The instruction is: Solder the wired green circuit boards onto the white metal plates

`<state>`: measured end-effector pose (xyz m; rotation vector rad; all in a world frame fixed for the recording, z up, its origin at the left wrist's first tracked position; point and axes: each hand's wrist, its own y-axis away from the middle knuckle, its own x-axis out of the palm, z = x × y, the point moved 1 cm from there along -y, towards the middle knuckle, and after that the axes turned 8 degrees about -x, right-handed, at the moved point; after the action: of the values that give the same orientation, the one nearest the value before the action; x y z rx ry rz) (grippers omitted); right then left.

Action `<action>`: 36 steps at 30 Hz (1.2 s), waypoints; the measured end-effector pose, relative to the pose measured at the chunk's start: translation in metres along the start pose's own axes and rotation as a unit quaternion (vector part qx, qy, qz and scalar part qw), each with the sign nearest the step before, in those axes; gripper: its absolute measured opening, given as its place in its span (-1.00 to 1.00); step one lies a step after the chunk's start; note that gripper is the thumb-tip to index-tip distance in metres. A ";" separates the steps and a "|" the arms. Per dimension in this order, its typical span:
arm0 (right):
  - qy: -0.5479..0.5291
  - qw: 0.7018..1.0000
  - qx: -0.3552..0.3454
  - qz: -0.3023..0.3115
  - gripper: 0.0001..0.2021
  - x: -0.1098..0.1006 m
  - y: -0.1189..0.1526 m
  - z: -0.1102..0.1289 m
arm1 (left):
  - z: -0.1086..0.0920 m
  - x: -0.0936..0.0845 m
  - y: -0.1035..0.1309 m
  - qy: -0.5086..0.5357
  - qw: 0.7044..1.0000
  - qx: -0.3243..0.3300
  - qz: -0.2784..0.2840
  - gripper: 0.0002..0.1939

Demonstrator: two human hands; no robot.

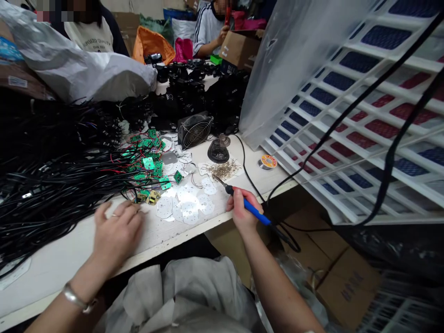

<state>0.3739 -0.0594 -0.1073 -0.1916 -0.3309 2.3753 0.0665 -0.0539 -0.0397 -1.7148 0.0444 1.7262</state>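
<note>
Black cables (45, 194) are crowding this white worktable (62, 259). One right hand (243, 210) is gripping a soldering iron (256, 212), its tip pointing at brown flecks (227, 169); the left hand (118, 226) is curling near green boards (148, 163), its hold unclear to me. Tip-tending seems under way, calling next for steadiness.

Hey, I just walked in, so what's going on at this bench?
A person's right hand holds a blue-handled soldering iron, its tip by scattered brown bits on the white table. The left hand is beside a heap of black cables; whether it grips anything is unclear. Between the hands lie flat white plates, with green circuit boards just beyond. A small fan stands behind, and two other people are across the table.
</note>
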 end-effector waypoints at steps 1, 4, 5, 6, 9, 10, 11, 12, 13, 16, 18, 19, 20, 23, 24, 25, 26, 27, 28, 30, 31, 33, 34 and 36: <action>-0.001 1.000 -0.001 0.001 -0.67 0.001 0.000 0.000 | -0.004 0.008 0.000 0.039 0.999 0.031 0.006 -0.79; -0.004 1.000 -0.004 0.012 -0.69 0.001 -0.001 0.002 | -0.016 0.026 -0.004 0.100 0.991 0.082 0.022 -0.77; -0.004 1.000 -0.004 0.013 -0.69 0.001 -0.001 0.002 | -0.018 0.030 -0.005 0.102 0.991 0.083 0.025 -0.77; -0.002 1.000 -0.004 0.012 -0.69 0.002 -0.001 0.002 | -0.019 0.031 -0.007 0.102 0.991 0.081 0.028 -0.77; 0.002 1.000 -0.002 0.005 -0.68 0.002 -0.002 0.003 | -0.017 0.031 -0.007 0.108 0.990 0.078 0.035 -0.79; 0.002 1.000 -0.001 0.003 -0.68 0.003 -0.002 0.004 | -0.016 0.030 -0.007 0.114 0.990 0.079 0.035 -0.80; 0.002 1.000 0.001 0.005 -0.67 0.003 -0.003 0.004 | -0.015 0.029 -0.005 0.121 0.989 0.077 0.032 -0.81; 0.001 1.000 0.003 0.007 -0.67 0.003 -0.003 0.004 | -0.015 0.028 -0.004 0.128 0.989 0.074 0.028 -0.83; 0.001 1.000 0.004 0.010 -0.66 0.003 -0.003 0.005 | -0.015 0.027 -0.002 0.137 0.988 0.070 0.023 -0.84; 0.005 1.000 0.011 0.012 -0.65 0.003 -0.003 0.006 | -0.019 0.024 0.003 0.166 0.984 0.063 0.016 -0.88; 0.012 1.000 0.015 0.010 -0.65 0.003 -0.002 0.007 | -0.022 0.020 0.007 0.181 0.981 0.063 0.015 -0.89; 0.015 1.000 0.016 0.010 -0.65 0.003 -0.002 0.006 | -0.023 0.018 0.010 0.188 0.980 0.063 0.015 -0.89; 0.015 1.000 0.015 0.011 -0.66 0.003 -0.002 0.006 | -0.024 0.016 0.013 0.195 0.979 0.062 0.017 -0.89; 0.008 1.000 0.012 0.008 -0.64 0.003 -0.001 0.005 | -0.023 0.011 0.020 0.223 0.973 0.045 0.022 -0.88; 0.006 1.000 0.014 0.004 -0.64 0.002 -0.001 0.005 | -0.023 0.009 0.022 0.234 0.972 0.029 0.019 -0.88; 0.005 1.000 0.018 0.001 -0.63 0.002 -0.001 0.004 | -0.023 0.008 0.024 0.244 0.970 0.009 0.016 -0.88; 0.006 1.000 0.023 -0.002 -0.62 0.002 -0.001 0.004 | -0.023 0.008 0.026 0.251 0.968 -0.014 0.012 -0.88; 0.008 1.000 0.025 -0.003 -0.61 0.001 -0.001 0.004 | -0.023 0.008 0.028 0.255 0.966 -0.039 0.007 -0.89; 0.009 1.000 0.026 -0.002 -0.60 0.001 0.000 0.004 | -0.023 0.009 0.029 0.254 0.965 -0.064 0.002 -0.90; 0.012 1.000 0.022 0.004 -0.60 0.001 0.000 0.004 | -0.025 0.011 0.033 0.244 0.964 -0.104 -0.012 -0.91; 0.015 1.000 0.019 0.007 -0.61 0.001 0.000 0.003 | -0.025 0.012 0.034 0.237 0.964 -0.118 -0.021 -0.91; 0.021 1.000 0.013 0.009 -0.62 0.000 -0.001 0.001 | -0.026 0.013 0.036 0.226 0.964 -0.137 -0.034 -0.92; 0.022 1.000 0.010 0.009 -0.62 0.000 -0.001 0.001 | -0.027 0.013 0.037 0.222 0.964 -0.145 -0.035 -0.92; 0.014 1.000 0.003 -0.004 -0.64 -0.002 0.000 0.003 | -0.028 0.012 0.037 0.219 0.961 -0.163 -0.034 -0.92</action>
<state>0.3749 -0.0610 -0.1046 -0.2210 -0.3103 2.3640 0.0746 -0.0903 -0.0702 -2.2887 -0.1049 1.3262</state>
